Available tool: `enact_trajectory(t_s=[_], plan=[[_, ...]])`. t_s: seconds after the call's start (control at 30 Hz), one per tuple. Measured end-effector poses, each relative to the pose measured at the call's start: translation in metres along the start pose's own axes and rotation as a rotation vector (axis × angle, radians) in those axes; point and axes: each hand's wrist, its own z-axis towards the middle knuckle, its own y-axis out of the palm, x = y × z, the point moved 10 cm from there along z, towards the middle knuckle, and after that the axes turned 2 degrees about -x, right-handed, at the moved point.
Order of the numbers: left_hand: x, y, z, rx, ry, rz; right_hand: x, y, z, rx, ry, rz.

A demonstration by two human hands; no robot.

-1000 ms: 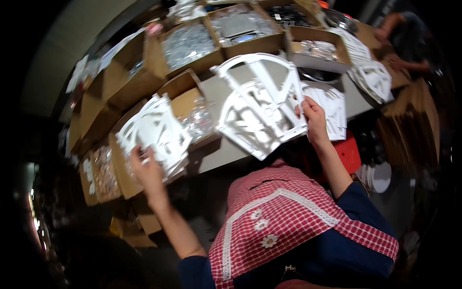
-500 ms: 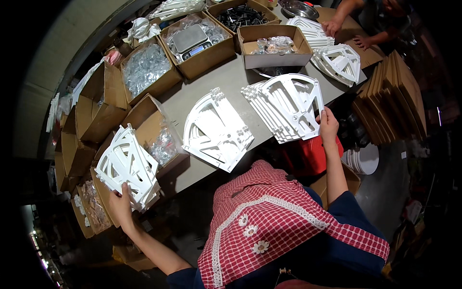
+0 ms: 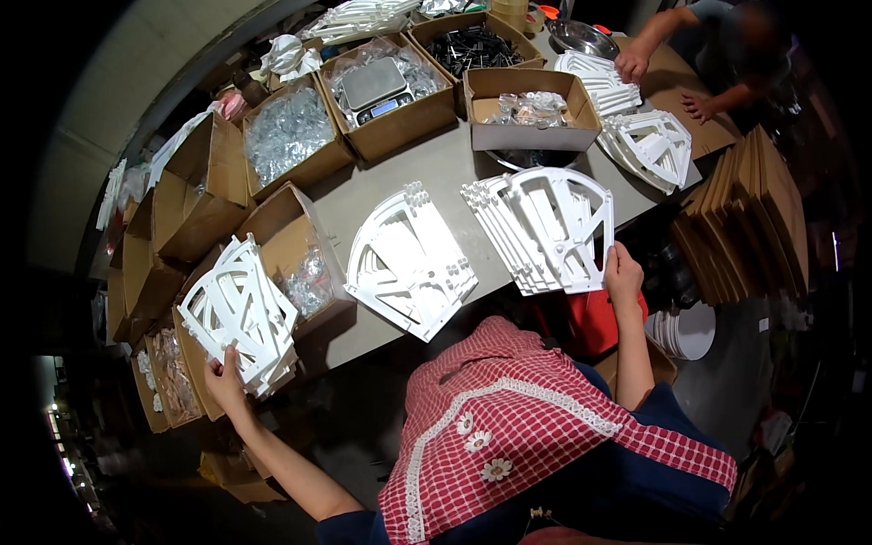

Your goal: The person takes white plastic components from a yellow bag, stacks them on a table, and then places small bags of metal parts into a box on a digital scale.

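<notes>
My left hand grips the near edge of a stack of white fan-shaped plastic frames at the left, thumb on top and fingers mostly hidden. At the right, my right hand is closed on the outer edge of the top white fan-shaped frame. That frame lies over a fanned-out row of similar white frames at the table's near edge. Between my hands, another stack of white frames rests on the grey table, touched by neither hand.
Cardboard boxes of bagged parts line the far left side; one carries a digital scale. A box of black parts stands behind. Across the table, another person's hand touches white frames. Flattened cardboard leans at right.
My viewpoint has shifted slightly, so the table and boxes sit lower in the picture. Both hands keep their hold, with little visible movement against the frames.
</notes>
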Motion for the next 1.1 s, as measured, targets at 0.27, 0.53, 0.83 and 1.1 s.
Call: enact_trajectory(t_s=[0.27, 0.53, 0.83, 1.1], plan=[[-0.039, -0.012, 0.013, 0.076, 0.02, -0.045, -0.013, -0.014, -0.01, -0.006, 0.052, 0.007], [-0.053, -0.014, 0.023, 0.033, -0.023, -0.079, -0.045, 0.013, 0.035, -0.292, 0.033, -0.264], [-0.059, -0.011, 0.033, 0.034, -0.05, -0.036, -0.055, 0.034, 0.255, -0.275, 0.095, 0.036], [-0.037, 0.003, 0.011, 0.023, -0.154, -0.135, -0.042, 0.133, 0.26, -1.267, 0.514, 0.493]])
